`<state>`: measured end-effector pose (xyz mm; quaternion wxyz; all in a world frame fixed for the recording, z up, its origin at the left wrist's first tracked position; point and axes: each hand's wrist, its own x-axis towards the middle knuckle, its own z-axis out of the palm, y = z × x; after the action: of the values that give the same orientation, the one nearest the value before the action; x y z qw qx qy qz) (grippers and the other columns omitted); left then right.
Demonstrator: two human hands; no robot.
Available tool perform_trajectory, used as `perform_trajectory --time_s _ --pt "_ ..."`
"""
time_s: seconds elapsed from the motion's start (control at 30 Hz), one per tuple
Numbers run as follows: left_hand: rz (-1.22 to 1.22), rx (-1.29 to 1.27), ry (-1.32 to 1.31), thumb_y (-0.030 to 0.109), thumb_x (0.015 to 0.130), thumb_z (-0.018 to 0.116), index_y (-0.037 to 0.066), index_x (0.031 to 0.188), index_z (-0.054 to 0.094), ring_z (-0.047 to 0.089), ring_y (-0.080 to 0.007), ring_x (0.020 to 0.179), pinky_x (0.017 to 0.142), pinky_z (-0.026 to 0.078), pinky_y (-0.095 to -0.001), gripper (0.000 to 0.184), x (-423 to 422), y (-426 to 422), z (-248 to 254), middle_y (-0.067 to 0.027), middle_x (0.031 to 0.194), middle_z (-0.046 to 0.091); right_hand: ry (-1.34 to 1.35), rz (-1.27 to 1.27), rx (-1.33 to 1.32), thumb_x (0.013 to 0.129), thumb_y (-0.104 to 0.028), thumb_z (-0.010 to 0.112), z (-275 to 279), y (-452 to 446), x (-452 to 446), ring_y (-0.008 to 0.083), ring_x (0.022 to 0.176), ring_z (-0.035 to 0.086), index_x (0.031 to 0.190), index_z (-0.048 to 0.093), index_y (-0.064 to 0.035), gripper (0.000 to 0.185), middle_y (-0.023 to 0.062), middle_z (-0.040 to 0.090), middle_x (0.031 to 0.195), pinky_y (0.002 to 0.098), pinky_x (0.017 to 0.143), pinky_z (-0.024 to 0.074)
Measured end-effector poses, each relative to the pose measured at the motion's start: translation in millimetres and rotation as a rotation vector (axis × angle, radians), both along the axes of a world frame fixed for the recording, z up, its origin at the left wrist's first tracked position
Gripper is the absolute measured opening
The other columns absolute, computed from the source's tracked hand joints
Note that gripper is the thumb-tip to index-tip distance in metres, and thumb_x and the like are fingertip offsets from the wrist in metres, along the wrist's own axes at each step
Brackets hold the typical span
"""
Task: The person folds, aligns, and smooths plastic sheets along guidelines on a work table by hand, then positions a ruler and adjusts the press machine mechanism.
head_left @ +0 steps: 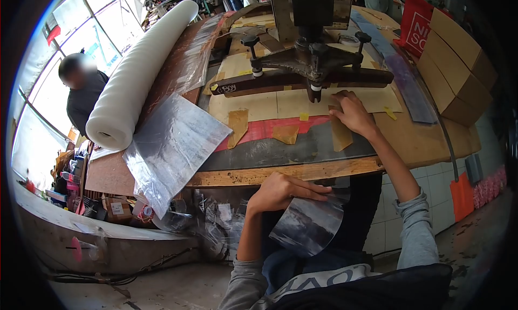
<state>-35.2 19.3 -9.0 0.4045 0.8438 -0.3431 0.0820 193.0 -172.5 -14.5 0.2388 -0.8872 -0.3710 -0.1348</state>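
Note:
My left hand (283, 193) is at the table's front edge, fingers pressed together on a clear plastic sheet (308, 223) that hangs curved over my lap. My right hand (352, 114) rests on the work surface beneath the right part of a dark metal press bar (345, 77), its fingers near the edge of the cream board (253, 106). Whether it holds anything there is too small to tell. Brown tape pieces (237, 127) and a red strip (264, 127) lie along the front of the board.
A stack of clear sheets (175, 142) lies on the left, beside a large white foam roll (143, 75). A cardboard box (453, 67) and a red bag (418, 24) stand at the right. Another person (83, 89) is at the far left.

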Motion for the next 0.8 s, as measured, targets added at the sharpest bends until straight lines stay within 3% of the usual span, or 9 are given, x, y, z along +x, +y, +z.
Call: perform_trajectory --time_s 0.17,0.27,0.37,0.47,0.57,0.67,0.8 --pt "0.018 0.046 0.026 0.010 0.071 0.060 0.022 0.103 0.075 0.070 -0.0146 0.087 0.064 0.052 -0.0262 0.038 0 1 3 0.0098 0.115 0.068 0.156 -0.151 -0.029 0.078 -0.014 0.071 20 12 -16 0.0324 0.109 0.050 0.105 0.064 0.0012 0.032 0.0159 0.059 0.109 0.0464 0.091 0.0389" --pt "0.028 0.056 0.018 0.010 0.071 0.060 0.022 0.104 0.075 0.069 -0.0143 0.087 0.063 0.052 -0.0261 0.038 0 0 3 0.0108 0.115 0.068 -0.085 -0.149 0.049 0.078 -0.009 0.069 17 13 -29 0.0291 0.109 0.046 0.101 0.067 -0.0019 0.025 0.0126 0.059 0.108 0.0458 0.092 0.0355" --pt "0.027 0.041 0.022 0.009 0.071 0.059 0.023 0.104 0.075 0.069 -0.0143 0.087 0.062 0.052 -0.0257 0.040 0 0 0 0.0113 0.115 0.068 -0.480 -0.079 -0.103 0.079 -0.004 0.066 15 7 -28 0.0265 0.105 0.050 0.097 0.069 -0.0027 0.019 0.0101 0.060 0.103 0.0433 0.092 0.0368" --pt "0.025 0.028 0.010 0.009 0.071 0.059 0.023 0.105 0.075 0.069 -0.0143 0.088 0.062 0.051 -0.0254 0.040 2 -1 -4 0.0118 0.116 0.068 -0.465 -0.012 -0.286 0.082 -0.008 0.064 12 2 -37 0.0242 0.101 0.054 0.094 0.070 -0.0019 0.014 0.0089 0.062 0.099 0.0430 0.091 0.0384" --pt "0.019 0.059 -0.005 0.006 0.071 0.058 0.023 0.106 0.074 0.069 -0.0141 0.089 0.062 0.052 -0.0254 0.042 3 1 -6 0.0118 0.116 0.067 -0.298 -0.059 -0.277 0.089 -0.023 0.061 10 -1 -58 0.0228 0.106 0.056 0.102 0.068 -0.0010 0.027 0.0100 0.065 0.104 0.0432 0.092 0.0397" --pt "0.016 0.047 -0.003 0.000 0.069 0.055 0.022 0.106 0.074 0.069 -0.0142 0.093 0.063 0.052 -0.0265 0.047 2 -1 -5 0.0114 0.117 0.067 -0.294 -0.054 -0.223 0.092 -0.040 0.055 1 -5 -69 0.0236 0.119 0.052 0.119 0.060 -0.0015 0.047 0.0123 0.062 0.121 0.0465 0.097 0.0390" --pt "0.069 0.067 0.032 -0.008 0.065 0.052 0.017 0.105 0.074 0.066 -0.0166 0.105 0.073 0.054 -0.0283 0.052 2 -4 -5 0.0076 0.119 0.067 -0.220 0.009 -0.226 0.093 -0.047 0.051 -9 5 -61 0.0254 0.127 0.048 0.132 0.049 -0.0027 0.059 0.0135 0.054 0.133 0.0541 0.104 0.0336"
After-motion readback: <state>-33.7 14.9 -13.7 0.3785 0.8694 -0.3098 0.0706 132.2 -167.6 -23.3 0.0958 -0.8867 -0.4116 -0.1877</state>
